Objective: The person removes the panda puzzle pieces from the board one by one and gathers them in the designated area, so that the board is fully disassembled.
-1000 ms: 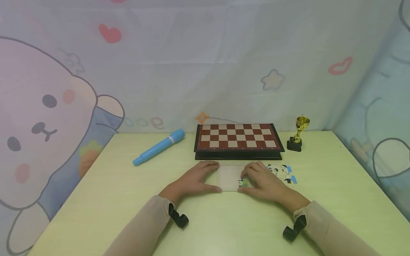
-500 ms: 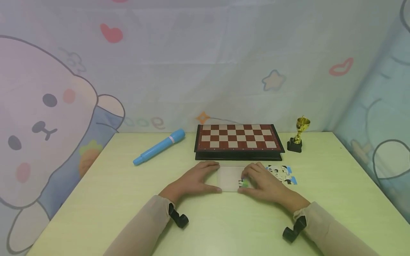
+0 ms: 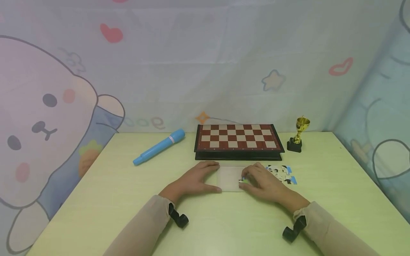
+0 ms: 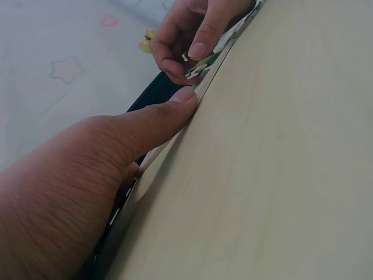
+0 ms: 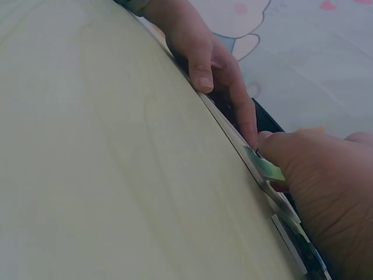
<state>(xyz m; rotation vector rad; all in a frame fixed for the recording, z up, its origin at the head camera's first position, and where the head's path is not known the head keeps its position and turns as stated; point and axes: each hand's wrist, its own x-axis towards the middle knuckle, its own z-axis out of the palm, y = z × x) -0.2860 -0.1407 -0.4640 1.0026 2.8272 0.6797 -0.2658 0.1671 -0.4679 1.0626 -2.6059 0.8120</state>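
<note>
Pale green counter before a cartoon-printed backdrop, with a pale puzzle tray as the landmark for all positions. Behind the tray lies a folded chessboard; behind and to its right stands a small gold trophy; well to its left and behind lies a blue marker; just to its right sits a cluster of loose puzzle pieces.

Step in hand, as judged: seating one green-printed puzzle piece at the tray's near right corner. To do this well, the piece should be lowered flat, its edges squared to the tray's rim, and pressed lightly once it drops in; the tray must not slide, so steady pressure on the opposite side helps.

Left hand: lies flat at the tray's left edge, fingers nearly straight, thumb pressed along the tray's near rim, fingertips reaching its far rim. It grips nothing; it steadies the tray against the counter.

Right hand: rests over the tray's right part, fingers curled, thumb and forefinger pinching the green piece by its edge. The wrist views show the piece tilted, one edge at the tray's rim, not yet lying flat. Whether any piece is already seated beneath this hand cannot be told.
</note>
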